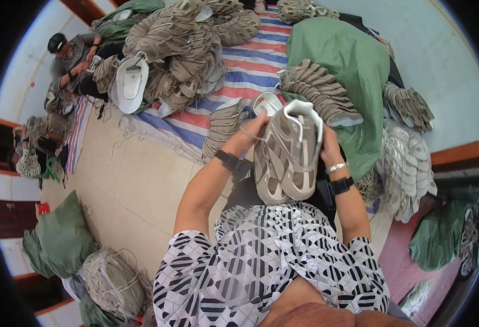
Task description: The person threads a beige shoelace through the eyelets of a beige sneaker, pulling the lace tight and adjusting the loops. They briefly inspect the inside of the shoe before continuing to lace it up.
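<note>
A small bundle of taupe and grey shoe uppers (287, 147), nested side by side, stands over my lap with white-lined collars at the top and rounded ends toward me. My left hand (252, 133) grips its left edge, fingers partly hidden behind it. A white-lined upper (266, 102) shows just beyond that hand. On the bundle's right side my right hand (329, 143) is closed against it, with its fingertips out of sight. Left of the bundle, a short row of similar uppers (224, 128) lies on a striped sheet (253, 54).
A large heap of uppers (168, 49) lies ahead to the left, near a seated person (76, 62) in a black cap. Another row of uppers (324, 92) rests against a green sack (337, 54). More stacked uppers (407, 169) are at right. Green sacks (62, 231) sit at lower left.
</note>
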